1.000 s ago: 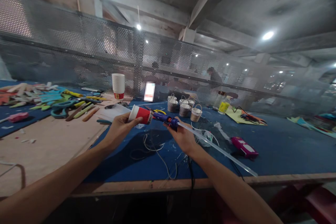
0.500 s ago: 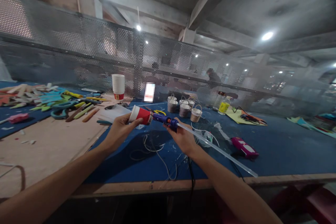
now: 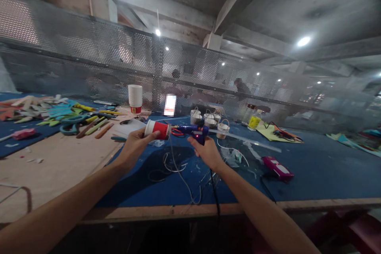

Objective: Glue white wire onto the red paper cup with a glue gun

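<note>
A red and white paper cup (image 3: 157,129) lies sideways in my left hand (image 3: 135,145), its base turned to the right. My right hand (image 3: 207,151) grips a blue glue gun (image 3: 193,129) by its handle, and a small red light glows on it. The gun's nozzle points left at the cup's base, very near it; whether they touch is hard to tell. A long clear glue stick (image 3: 253,141) extends from the back of the gun to the right. White paper (image 3: 126,127) lies beyond my left hand.
Several small bucket-like cups with handles (image 3: 210,119) stand behind the gun. Stacked cups (image 3: 135,97), scissors (image 3: 70,127) and felt pieces (image 3: 56,109) are at the left. A magenta device (image 3: 277,168) and bottles (image 3: 254,120) are at the right. A cord hangs over the table edge (image 3: 178,211).
The glue gun has swung to nearly level, its glue stick rising at the right. The cup has tilted nearer to horizontal and shifted slightly left.
</note>
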`<state>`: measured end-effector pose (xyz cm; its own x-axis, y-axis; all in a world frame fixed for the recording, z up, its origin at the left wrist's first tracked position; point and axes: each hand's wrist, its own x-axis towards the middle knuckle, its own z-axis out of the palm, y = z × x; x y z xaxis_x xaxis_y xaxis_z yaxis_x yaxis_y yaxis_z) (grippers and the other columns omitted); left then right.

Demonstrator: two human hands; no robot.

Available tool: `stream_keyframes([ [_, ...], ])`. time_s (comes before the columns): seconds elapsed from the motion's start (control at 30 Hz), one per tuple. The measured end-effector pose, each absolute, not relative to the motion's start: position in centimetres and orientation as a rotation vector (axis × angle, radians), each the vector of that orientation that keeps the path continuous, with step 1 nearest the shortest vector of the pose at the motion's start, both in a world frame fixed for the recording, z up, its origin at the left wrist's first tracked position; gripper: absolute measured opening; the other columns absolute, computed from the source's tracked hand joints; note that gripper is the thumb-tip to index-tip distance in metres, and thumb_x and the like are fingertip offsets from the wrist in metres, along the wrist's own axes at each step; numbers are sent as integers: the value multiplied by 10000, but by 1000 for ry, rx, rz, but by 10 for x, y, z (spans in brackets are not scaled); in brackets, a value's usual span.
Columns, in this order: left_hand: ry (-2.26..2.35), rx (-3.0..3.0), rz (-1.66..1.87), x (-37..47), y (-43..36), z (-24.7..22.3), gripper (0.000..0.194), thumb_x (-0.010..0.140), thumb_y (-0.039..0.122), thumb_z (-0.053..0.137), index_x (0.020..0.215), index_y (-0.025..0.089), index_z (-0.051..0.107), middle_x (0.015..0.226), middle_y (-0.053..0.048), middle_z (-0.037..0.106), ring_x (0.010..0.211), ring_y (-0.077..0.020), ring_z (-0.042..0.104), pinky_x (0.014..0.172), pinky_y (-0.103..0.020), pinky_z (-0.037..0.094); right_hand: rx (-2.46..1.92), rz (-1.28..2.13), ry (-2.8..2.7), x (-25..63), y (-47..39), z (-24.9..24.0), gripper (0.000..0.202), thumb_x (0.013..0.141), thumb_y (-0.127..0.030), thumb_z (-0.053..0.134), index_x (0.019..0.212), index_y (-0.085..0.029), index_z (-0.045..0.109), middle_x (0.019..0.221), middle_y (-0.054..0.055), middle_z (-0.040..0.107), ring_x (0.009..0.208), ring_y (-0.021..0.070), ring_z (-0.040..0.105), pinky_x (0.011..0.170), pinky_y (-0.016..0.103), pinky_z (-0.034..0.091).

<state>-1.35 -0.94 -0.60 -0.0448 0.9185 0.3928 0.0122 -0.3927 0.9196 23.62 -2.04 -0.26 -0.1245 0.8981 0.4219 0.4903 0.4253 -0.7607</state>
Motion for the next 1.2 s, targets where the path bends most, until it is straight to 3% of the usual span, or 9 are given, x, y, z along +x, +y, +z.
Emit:
stream_keyframes([
  [0.1,994,1426,1527,-14,-8,-7,298,772,411,759,964,182,755,888,-51,763,804,-208,654,766,-314,461,-1035,929,-1564,241,-11,0,297,846,-479,607,814,-192,538,509,-82,435,432,91,436,475,218,376],
  [0.27,971,1371,1536,-14,-6,-8,324,738,416,786,955,177,760,897,-63,766,807,-212,664,757,-315,479,-1099,1169,-1401,253,10,-10,265,799,-417,635,854,-165,576,688,-18,576,485,73,497,459,192,398],
  [0.37,956,1359,1541,-15,-4,-9,306,744,409,784,948,182,761,895,-57,765,805,-203,660,758,-310,479,-1210,1107,-1432,261,20,-17,319,785,-447,662,896,-148,648,784,25,642,561,85,549,512,196,448],
  [0.5,951,1339,1539,-15,-4,-10,301,743,400,785,947,180,761,886,-58,765,794,-201,656,756,-317,480,-1358,1044,-1510,272,28,-24,405,734,-524,716,800,-126,680,685,25,638,547,95,532,483,196,403],
  [0.63,950,1271,1559,-14,-4,-8,300,694,389,811,895,172,763,846,-69,763,747,-213,666,683,-317,490,-1491,952,-1585,281,33,-28,465,665,-574,768,640,-143,596,547,-4,576,476,86,482,442,196,337],
  [0.9,952,1316,1546,-13,-6,-6,283,722,396,777,886,166,753,841,-71,754,720,-192,643,648,-297,453,-1657,559,-1793,287,38,-30,550,694,-628,709,454,-190,479,411,-55,406,425,77,366,444,223,199],
  [1.07,927,1317,1548,-14,-4,-8,241,734,387,769,880,195,765,830,-71,754,723,-195,641,670,-309,460,-1767,350,-1820,283,33,-30,445,711,-588,719,562,-192,580,504,-25,505,512,125,497,496,231,274],
  [1.2,891,1318,1552,-14,-4,-8,246,742,379,761,888,180,762,855,-89,754,743,-208,649,695,-319,480,-1714,94,-1800,270,21,-22,316,783,-490,699,771,-179,642,807,51,667,769,181,628,646,255,413],
])
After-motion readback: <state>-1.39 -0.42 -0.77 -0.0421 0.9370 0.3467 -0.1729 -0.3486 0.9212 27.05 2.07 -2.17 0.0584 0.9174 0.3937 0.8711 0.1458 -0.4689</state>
